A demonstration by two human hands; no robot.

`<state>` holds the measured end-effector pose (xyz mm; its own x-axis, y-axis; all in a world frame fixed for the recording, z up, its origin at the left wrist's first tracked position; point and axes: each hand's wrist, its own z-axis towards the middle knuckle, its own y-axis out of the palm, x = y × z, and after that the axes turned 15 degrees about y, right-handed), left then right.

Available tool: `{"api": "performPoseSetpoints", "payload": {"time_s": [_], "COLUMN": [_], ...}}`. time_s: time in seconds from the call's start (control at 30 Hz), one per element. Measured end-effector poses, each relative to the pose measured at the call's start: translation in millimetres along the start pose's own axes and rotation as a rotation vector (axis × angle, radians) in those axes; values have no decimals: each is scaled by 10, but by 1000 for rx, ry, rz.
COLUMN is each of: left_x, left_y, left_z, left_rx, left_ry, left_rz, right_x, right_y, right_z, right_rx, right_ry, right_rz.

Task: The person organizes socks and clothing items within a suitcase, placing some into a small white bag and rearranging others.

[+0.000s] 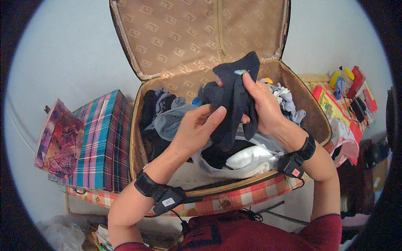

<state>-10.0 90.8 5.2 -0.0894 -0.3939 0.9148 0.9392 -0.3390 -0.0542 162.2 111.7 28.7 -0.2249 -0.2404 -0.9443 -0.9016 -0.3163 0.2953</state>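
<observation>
Over an open suitcase (138,161) I hold a pair of dark socks (235,94) up in both hands. My right hand (268,108) grips them from the right, its thumb pressed near a small pale patch on the fabric. On the other side, my left hand (194,129) has its thumb and fingers closed on the dark cloth. Below them in the case lies a clear plastic bag (209,161) with white, sock-like items (249,160) and black cloth. Bundled grey socks (169,122) sit to its left, and light grey and white ones (287,100) to its right.
The suitcase's patterned lid (176,35) stands raised against the wall. A plaid box-shaped bag (98,142) and a purple-red gift bag (60,140) stand at the left. Red and yellow packages (335,104) lie on the right. A checked cloth (234,198) covers the table edge.
</observation>
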Motion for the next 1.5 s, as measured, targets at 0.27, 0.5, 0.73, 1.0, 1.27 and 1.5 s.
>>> {"api": "performPoseSetpoints", "payload": {"time_s": [0.27, 0.5, 0.73, 1.0, 1.27, 1.5], "left_x": [-20, 23, 63, -61, -111, 103], "left_y": [36, 0, -100, 3, -1, 7], "left_z": [20, -5, 34, -3, 24, 29], "left_rx": [274, 281, 126, -118, -91, 6], "left_ry": [171, 409, 244, 167, 140, -41], "left_rz": [-274, -136, 4, 266, 154, 116], "right_x": [47, 59, 77, 152, -12, 75], "right_y": [-11, 43, -14, -28, -48, -37], "right_z": [-8, 35, 21, 20, 30, 15], "right_rx": [-51, 91, 41, -175, -120, 161], "right_ry": [204, 346, 26, -504, -599, -665], "right_rz": [-80, -300, -200, -391, -723, -730]}}
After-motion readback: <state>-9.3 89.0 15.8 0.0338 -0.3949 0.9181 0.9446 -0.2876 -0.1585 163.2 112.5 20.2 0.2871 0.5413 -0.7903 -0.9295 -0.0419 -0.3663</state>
